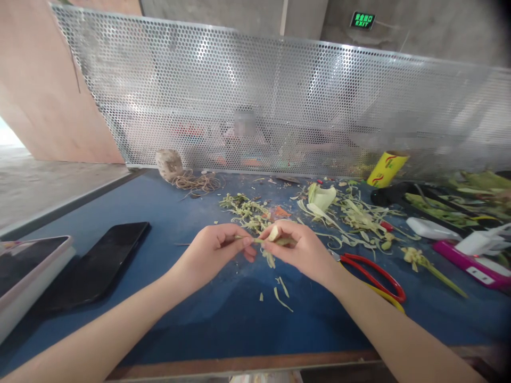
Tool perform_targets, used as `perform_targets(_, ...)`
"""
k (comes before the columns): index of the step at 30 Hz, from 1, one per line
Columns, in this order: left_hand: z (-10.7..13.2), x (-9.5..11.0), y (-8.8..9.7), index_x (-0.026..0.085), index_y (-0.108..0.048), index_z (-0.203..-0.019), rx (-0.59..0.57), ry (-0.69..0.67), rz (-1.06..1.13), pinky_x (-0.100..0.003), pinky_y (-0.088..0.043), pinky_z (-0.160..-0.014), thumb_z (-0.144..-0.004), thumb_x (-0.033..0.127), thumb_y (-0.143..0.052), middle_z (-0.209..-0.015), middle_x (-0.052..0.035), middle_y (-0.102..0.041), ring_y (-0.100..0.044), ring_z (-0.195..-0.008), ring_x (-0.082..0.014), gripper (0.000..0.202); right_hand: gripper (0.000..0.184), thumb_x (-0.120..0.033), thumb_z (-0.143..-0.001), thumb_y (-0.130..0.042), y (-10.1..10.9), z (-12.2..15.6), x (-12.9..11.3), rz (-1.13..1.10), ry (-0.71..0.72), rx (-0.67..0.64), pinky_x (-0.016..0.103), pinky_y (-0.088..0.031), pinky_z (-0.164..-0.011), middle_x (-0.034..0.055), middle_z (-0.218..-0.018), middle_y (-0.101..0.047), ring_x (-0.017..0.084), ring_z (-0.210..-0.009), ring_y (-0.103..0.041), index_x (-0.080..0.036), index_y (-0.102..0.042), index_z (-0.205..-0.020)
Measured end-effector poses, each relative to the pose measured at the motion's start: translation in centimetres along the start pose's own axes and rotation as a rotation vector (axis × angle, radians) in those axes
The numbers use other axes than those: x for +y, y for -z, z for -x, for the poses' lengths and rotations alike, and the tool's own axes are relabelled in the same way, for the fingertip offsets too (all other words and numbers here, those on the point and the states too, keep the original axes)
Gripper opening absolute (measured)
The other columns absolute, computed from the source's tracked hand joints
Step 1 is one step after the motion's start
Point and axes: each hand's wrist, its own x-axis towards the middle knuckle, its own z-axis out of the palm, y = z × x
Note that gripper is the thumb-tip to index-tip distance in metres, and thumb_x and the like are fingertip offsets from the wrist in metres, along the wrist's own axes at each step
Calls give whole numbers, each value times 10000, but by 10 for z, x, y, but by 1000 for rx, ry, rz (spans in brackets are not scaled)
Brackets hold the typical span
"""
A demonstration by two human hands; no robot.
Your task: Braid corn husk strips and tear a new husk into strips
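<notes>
Between the fingertips of both hands runs a thin pale green plant stem [258, 241]. My left hand [217, 247] pinches its left part with thumb and forefinger. Closed around the other part is my right hand [293, 247], and a pale, blunt end piece [274, 232] shows above its fingers. Whether that piece belongs to the same stem I cannot tell. Loose green strips [282, 298] lie on the blue tabletop [239, 340] below the hands. A heap of curled green plant scraps [245, 210] sits just behind them. Beside my right wrist are scissors [377, 274] with red and yellow handles, partly hidden.
At left lie a black phone [99, 266] and a pale-edged device [32, 276]. A twine spool [170, 164] stands near the perforated metal screen [239, 80]. Rightward are leafy peelings [359, 213], a yellow tube [387, 169], a purple power strip [471, 263] and a trimmed stalk [433, 270].
</notes>
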Motion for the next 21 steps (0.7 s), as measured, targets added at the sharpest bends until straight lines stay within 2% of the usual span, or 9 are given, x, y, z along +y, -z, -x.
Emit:
perform_targets(1, 0, -1, -3, 172, -602, -826, 5, 24, 61, -248, -481, -586, -762, 297, -544, -690, -20, -680, -643, -653, -157, 152, 144, -265, -722, -578, 1, 0, 0, -13, -9, 22, 225, -442, -541, 11, -828, -606, 78, -577, -528, -189, -491, -635)
perform_targets(2, 0, -1, -8, 168, -553, -962, 2, 47, 141, -258, -488, -594, -737, 293, -578, -720, -30, -686, -650, -677, -168, 258, 138, -285, -721, -584, 1, -1, -1, -24, -16, 43, 227, -443, -535, 17, -839, -609, 81, -572, -533, -189, -512, -652)
perform_targets(4, 1, -2, -16, 168, -337, -1204, 2, 75, 299, -298, -501, -652, -661, 257, -662, -754, -38, -690, -659, -716, -186, 639, 128, -308, -715, -596, 0, -1, -2, -16, -19, 70, 237, -452, -546, 24, -857, -615, 95, -592, -554, -191, -550, -691)
perform_targets(6, 2, -3, -23, 171, -171, -1285, 29, 78, 375, -328, -499, -700, -615, 218, -704, -720, -21, -689, -663, -725, -193, 858, 123, -315, -715, -600, -3, 0, -4, 17, -11, 56, 249, -465, -588, 26, -851, -619, 118, -646, -578, -195, -572, -715)
perform_targets(9, 2, -3, -25, 163, -138, -1306, 84, 78, 365, -326, -495, -683, -626, 199, -695, -627, 8, -677, -664, -671, -190, 880, 134, -312, -756, -556, -7, 1, -5, 50, 27, 31, 251, -458, -605, 25, -818, -628, 135, -694, -589, -198, -582, -690)
perform_targets(14, 3, -4, -23, 182, -102, -1339, 69, 85, 219, -315, -482, -661, -647, 221, -686, -582, 20, -668, -650, -630, -183, 907, 181, -285, -743, -584, -6, 1, -5, 176, 101, 147, 243, -401, -544, 22, -759, -643, 139, -675, -563, -199, -606, -586)
perform_targets(17, 4, -7, -26, 210, -97, -1350, 47, 63, 144, -324, -470, -692, -673, 232, -662, -592, 30, -665, -640, -639, -173, 882, 197, -264, -743, -586, -4, 0, -5, 199, 122, 202, 246, -408, -576, 21, -711, -636, 147, -693, -566, -193, -612, -561)
perform_targets(21, 3, -9, -27, 199, -215, -1322, 29, 72, 127, -302, -468, -665, -673, 236, -650, -590, 32, -663, -632, -630, -166, 783, 196, -254, -738, -589, -4, -1, -3, 152, 124, 236, 247, -427, -623, 24, -699, -629, 155, -734, -572, -185, -603, -555)
